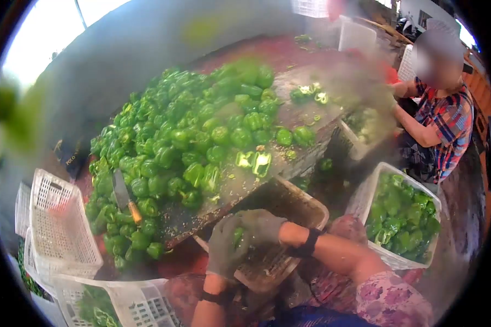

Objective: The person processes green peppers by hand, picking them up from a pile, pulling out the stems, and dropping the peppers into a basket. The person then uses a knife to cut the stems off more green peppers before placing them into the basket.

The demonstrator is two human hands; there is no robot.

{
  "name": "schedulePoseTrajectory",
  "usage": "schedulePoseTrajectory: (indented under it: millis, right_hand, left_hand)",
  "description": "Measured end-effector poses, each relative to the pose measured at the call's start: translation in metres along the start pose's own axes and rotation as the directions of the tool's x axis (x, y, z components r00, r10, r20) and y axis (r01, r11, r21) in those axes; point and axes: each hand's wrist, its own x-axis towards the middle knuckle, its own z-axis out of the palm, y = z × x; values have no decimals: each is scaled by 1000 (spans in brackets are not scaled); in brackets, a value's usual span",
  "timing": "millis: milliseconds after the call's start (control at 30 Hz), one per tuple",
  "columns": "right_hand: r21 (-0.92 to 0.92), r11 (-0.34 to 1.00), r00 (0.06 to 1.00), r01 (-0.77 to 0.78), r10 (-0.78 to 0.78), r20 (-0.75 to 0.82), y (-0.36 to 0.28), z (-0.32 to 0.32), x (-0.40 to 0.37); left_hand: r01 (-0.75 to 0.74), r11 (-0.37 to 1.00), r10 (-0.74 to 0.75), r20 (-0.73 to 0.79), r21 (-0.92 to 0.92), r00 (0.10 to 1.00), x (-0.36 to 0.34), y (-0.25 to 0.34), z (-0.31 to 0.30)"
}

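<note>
Both my hands wear grey gloves and meet over a plastic crate [309, 199] by the table's front edge. My left hand [222, 248] is curled around a green bell pepper [238, 236], of which only a small part shows between the gloves. Pressed against the same pepper is my right hand [263, 224], its fingers closed and partly hidden. Two pale-centred pepper halves [253, 162] lie cut side up on the table just beyond. A knife [125, 195] with a wooden handle rests on the pile of whole green bell peppers [185, 131], to the left.
White baskets [65, 223] stand at the left, and another basket [142, 300] with green pieces is at the lower left. To my right sits a white crate [437, 218] of cut peppers. A co-worker [447, 120] sits across at the right. Haze blurs parts of the view.
</note>
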Motion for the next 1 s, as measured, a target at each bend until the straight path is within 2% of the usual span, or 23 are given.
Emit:
schedulePoseTrajectory:
  millis: [67,100,133,167,200,233,300,367,400,633,700,733,767,800,867,900,1000]
  right_hand:
    - [-150,983,993,-103,94,-67,6,-16,2]
    - [-214,976,992,-40,14,-122,22,-7,0]
    - [-398,913,877,-93,-114,-467,73,19,3]
    - [-371,912,932,-173,30,-360,75,2,9]
    - [-387,887,944,-253,139,-298,78,-5,17]
    - [-415,850,941,-324,246,-231,83,-12,26]
    - [-528,705,879,-474,413,-238,112,0,42]
    - [-533,757,925,-378,284,-252,89,-7,17]
    - [-530,766,931,-363,273,-244,90,-1,19]
    - [-356,874,941,-330,274,-200,134,31,31]
    - [-248,918,939,-309,254,-231,156,56,45]
    - [-181,940,922,-288,222,-318,176,80,60]
    - [-113,959,893,-260,194,-406,176,80,64]
    - [-116,969,894,-218,150,-422,177,80,64]
    - [-117,985,891,-128,62,-450,120,42,52]
    - [233,967,834,-105,213,-510,85,19,40]
    - [485,874,919,26,170,-356,52,10,34]
  left_hand:
    - [29,1000,-30,-83,-10,996,-2,-6,1]
    - [12,998,-8,-67,58,998,-1,-4,1]
    - [73,997,-79,-266,-33,961,-2,-7,-14]
    - [119,987,-148,-327,-106,933,3,0,-31]
    - [191,874,-402,-445,-447,800,1,-7,-39]
    - [179,851,-445,-497,-493,745,4,-8,-46]
    - [142,848,-451,-553,-511,701,6,-11,-62]
    - [143,855,-450,-576,-498,682,6,-13,-69]
    - [155,858,-452,-578,-489,679,6,-12,-70]
    - [159,841,-466,-541,-518,701,9,-7,-67]
    - [168,825,-481,-515,-539,710,8,-8,-68]
    - [166,818,-486,-509,-551,710,9,-7,-67]
    - [166,812,-490,-499,-559,715,10,-8,-65]
    - [162,801,-495,-484,-576,722,10,-7,-63]
    - [161,792,-495,-464,-589,735,10,-7,-61]
    - [162,780,-500,-446,-604,743,10,-7,-60]
    - [163,739,-515,-391,-654,763,9,-9,-56]
